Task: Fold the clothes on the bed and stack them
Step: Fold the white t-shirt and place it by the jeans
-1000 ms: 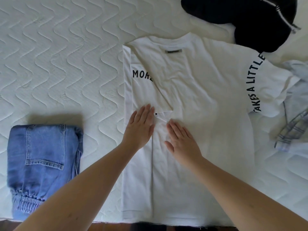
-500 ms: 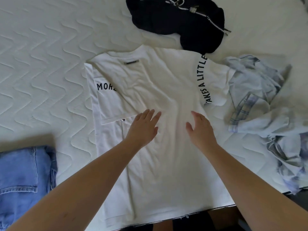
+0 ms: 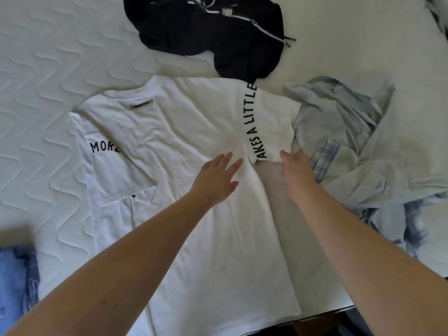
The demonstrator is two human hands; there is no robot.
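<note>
Head view, one moment. Landmark for all placings: white T-shirt (image 3: 174, 141).

1. White T-shirt, one. Lies flat, back side up, on the quilted mattress (image 3: 48, 69), neck label toward the far side. Its left sleeve and left edge are folded in over the body, with "MORE" printed on the fold. Its right sleeve lies spread out to the side, with "AKES A LITTLE" readable along the shoulder seam.
2. Left hand (image 3: 218, 178), one. Rests on the T-shirt's body just left of the right sleeve seam, palm down, fingers straight and slightly spread.
3. Right hand (image 3: 297, 170), one. Sits at the lower edge of the T-shirt's right sleeve, fingertips touching the hem. Whether it pinches the cloth cannot be told.
4. Dark garment (image 3: 208, 27) with white drawstring, one. Crumpled on the mattress beyond the T-shirt, its near edge touching the T-shirt's right shoulder.
5. Pale blue shirt (image 3: 351, 141) with plaid lining, one. Rumpled heap to the right of the T-shirt, touching the right sleeve.
6. Blue jeans (image 3: 17, 282), one. Well apart from the T-shirt, toward the near left corner, partly out of view and blurred.
</note>
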